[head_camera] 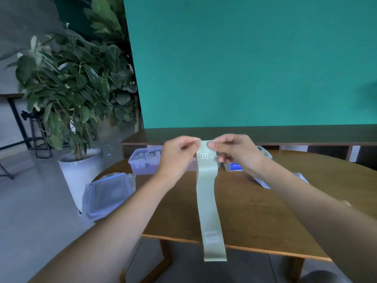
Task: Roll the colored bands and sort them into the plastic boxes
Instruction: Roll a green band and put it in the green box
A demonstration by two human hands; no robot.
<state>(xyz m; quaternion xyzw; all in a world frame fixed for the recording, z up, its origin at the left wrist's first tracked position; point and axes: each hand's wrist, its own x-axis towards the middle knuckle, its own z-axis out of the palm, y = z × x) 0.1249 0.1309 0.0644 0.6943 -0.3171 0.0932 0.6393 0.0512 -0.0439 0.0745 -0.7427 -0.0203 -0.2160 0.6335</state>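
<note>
- Head view: left hand and right hand pinch the top edge of a pale green resistance band, marked "30", from either side; it hangs straight below the grip, likely ready for rolling.
- Behind the left hand, an open plastic box already holds pale rolls.
- Behind the right hand, another box shows blue.
- Lid lies left; nothing blocks.
</note>
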